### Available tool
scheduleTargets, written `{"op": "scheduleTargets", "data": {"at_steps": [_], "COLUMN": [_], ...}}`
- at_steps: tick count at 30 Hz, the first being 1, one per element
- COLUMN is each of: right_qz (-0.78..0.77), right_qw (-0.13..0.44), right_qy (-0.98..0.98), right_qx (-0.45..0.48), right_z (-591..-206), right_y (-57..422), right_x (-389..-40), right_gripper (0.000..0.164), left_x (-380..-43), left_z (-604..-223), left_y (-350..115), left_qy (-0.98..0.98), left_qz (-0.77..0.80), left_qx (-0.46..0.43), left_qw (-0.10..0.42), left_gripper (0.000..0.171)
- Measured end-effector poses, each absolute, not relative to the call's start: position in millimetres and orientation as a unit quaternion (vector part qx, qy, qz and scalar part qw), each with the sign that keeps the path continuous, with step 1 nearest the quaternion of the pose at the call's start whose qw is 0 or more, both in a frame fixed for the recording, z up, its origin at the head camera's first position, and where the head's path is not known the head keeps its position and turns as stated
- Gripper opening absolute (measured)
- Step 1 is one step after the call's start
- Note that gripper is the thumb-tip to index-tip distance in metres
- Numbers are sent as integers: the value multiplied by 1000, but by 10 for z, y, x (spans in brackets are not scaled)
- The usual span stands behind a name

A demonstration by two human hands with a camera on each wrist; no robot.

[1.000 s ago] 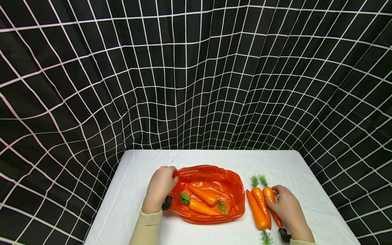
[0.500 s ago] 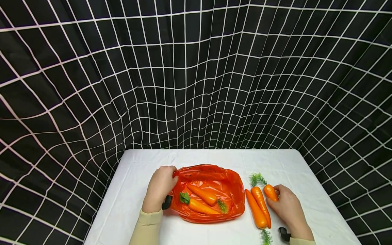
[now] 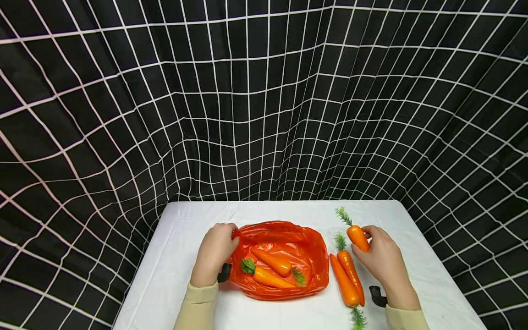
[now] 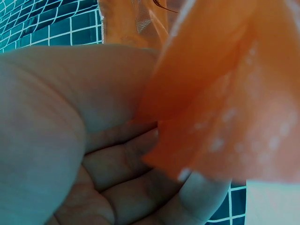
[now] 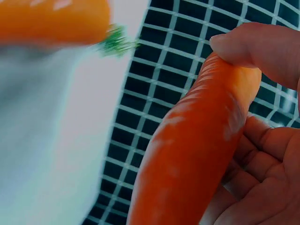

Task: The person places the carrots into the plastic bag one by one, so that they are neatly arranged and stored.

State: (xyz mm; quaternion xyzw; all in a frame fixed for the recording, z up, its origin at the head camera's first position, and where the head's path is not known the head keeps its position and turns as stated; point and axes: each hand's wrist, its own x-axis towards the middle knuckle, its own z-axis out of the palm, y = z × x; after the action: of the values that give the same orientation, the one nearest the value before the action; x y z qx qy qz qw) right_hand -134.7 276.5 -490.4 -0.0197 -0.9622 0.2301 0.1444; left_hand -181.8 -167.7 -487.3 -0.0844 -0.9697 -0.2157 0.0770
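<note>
My left hand (image 3: 217,251) pinches the left edge of a red plastic bag (image 3: 319,263), whose mouth gapes upward. Inside it lie two carrots, an upper carrot (image 3: 272,261) and a lower carrot (image 3: 270,278), with green tops showing. In the left wrist view, thumb and fingers close on the bag's thin film (image 4: 225,103). To the right of the bag, my right hand (image 3: 383,256) grips a carrot (image 3: 358,237) near its leafy end, the fronds pointing away from me. The right wrist view shows that carrot's body (image 5: 187,145) between thumb and curled fingers.
Two more carrots, a left carrot (image 3: 345,284) and a slimmer carrot (image 3: 352,272), lie side by side on the white tablecloth (image 3: 198,213) between bag and right hand. A black curtain with white grid lines (image 3: 264,114) surrounds the table.
My right hand has picked up the rightmost carrot and carried it away from me and slightly left, off the other two. The left hand stays on the bag's edge.
</note>
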Motion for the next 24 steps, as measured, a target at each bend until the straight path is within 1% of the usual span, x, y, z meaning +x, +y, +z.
{"op": "scheduleTargets", "data": {"at_steps": [4,12,18,24], "right_qz": [233,249,249,250], "right_qw": [177,189,203,216], "right_qy": [-956,-949,-942,-932], "right_qx": [3,43,94,151], "right_z": [-4687,-4343,-4281,-4273], "right_y": [2566,2185,1873,1554], "right_x": [-1352,-1369,-1395,-1398], "right_gripper": [52,53,51,53], "left_x": [-1814,-1816,-1808,-1798], "left_z": [-4880,-4870,-4852,-4835], "left_y": [-1692,-1695,-1686,-1674], "left_qy": [-969,-969,-968,-968], "left_qz": [-220,-217,-219,-221], "left_qx": [-85,-89,-88,-88], "left_qw": [78,83,83,79], "left_gripper": [6,5,5,4]}}
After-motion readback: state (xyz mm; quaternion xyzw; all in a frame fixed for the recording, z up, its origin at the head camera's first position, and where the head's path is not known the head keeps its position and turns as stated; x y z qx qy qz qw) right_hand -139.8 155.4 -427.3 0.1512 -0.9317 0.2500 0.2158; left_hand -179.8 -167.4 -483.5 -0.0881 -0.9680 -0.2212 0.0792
